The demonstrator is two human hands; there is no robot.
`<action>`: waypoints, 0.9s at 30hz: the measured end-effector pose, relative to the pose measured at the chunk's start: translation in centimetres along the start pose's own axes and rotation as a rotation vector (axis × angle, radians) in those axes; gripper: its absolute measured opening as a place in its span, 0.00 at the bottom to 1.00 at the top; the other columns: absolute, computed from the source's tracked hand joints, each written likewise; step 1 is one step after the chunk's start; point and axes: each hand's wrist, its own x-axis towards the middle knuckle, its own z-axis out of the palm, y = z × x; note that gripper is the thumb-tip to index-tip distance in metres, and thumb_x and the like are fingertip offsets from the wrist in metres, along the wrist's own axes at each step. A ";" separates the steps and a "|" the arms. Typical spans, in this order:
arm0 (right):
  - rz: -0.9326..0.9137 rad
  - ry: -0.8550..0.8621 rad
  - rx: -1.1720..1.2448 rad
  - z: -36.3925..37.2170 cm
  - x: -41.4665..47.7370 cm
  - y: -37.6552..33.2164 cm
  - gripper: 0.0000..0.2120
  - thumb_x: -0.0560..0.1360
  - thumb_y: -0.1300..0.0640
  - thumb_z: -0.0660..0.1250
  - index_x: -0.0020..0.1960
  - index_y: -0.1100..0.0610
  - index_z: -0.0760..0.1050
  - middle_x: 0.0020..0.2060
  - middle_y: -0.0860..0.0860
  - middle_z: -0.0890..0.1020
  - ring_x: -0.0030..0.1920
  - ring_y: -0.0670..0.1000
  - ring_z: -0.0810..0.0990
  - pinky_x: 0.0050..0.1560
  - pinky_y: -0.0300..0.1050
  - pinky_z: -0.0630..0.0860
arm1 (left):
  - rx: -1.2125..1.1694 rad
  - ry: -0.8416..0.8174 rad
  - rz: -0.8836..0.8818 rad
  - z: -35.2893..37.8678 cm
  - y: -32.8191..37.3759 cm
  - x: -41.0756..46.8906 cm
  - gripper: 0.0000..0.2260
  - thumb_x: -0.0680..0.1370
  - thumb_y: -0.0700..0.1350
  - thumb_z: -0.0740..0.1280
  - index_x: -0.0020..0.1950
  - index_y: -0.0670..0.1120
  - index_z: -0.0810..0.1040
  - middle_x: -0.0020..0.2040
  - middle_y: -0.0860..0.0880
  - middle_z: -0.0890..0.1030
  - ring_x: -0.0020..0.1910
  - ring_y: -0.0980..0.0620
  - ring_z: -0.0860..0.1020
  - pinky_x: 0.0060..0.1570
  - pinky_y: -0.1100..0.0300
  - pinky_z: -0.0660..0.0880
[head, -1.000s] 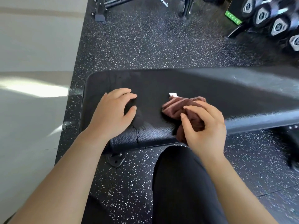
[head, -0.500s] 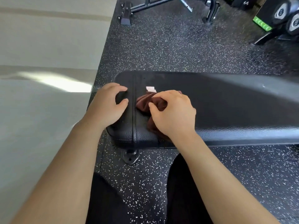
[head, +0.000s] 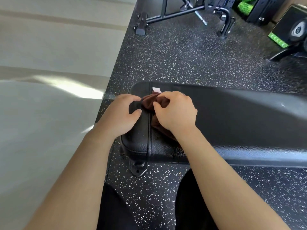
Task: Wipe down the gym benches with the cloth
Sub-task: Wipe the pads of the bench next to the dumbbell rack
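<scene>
1. At the left end of the black padded leatherette surface (head: pixel 232 117), the bunched dark-brown cloth (head: pixel 150 102) lies across the seam.
2. Over it the right hand (head: pixel 177 113) curls, gripping the fabric (a white tag (head: pixel 156 89) peeks out behind).
3. Beside it the left hand (head: pixel 118 117) rests on the surface's end, fingers curled, tips touching the cloth's edge; whether it pinches, I cannot tell.

We see a black bench (head: pixel 232 113), a brown cloth (head: pixel 149 101) with a white tag (head: pixel 156 89), white-speckled black flooring (head: pixel 182 60), and green trim (head: pixel 277 40) far right.
</scene>
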 end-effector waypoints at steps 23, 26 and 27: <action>0.082 0.061 0.018 1.9 9.0 1.7 0.07 0.71 0.44 0.65 0.48 0.42 0.77 0.45 0.46 0.78 0.55 0.57 0.73 0.47 0.52 0.63 | -0.198 0.240 -0.153 3.9 -0.5 2.6 0.20 0.77 0.49 0.62 0.69 0.50 0.66 0.68 0.51 0.64 0.64 0.56 0.65 0.58 0.68 0.58; 0.065 0.019 0.025 1.4 8.7 1.5 0.09 0.71 0.44 0.65 0.50 0.41 0.77 0.48 0.46 0.79 0.56 0.57 0.73 0.50 0.53 0.67 | -0.197 0.202 -0.189 3.6 -0.2 2.5 0.20 0.78 0.50 0.61 0.70 0.51 0.65 0.68 0.51 0.63 0.64 0.54 0.67 0.57 0.66 0.60; 0.061 0.005 0.029 1.0 8.4 1.5 0.09 0.71 0.45 0.65 0.52 0.41 0.77 0.50 0.46 0.79 0.57 0.57 0.73 0.52 0.53 0.69 | -0.197 0.191 -0.193 3.5 0.0 2.4 0.20 0.78 0.50 0.61 0.70 0.50 0.65 0.68 0.51 0.63 0.64 0.55 0.67 0.56 0.67 0.59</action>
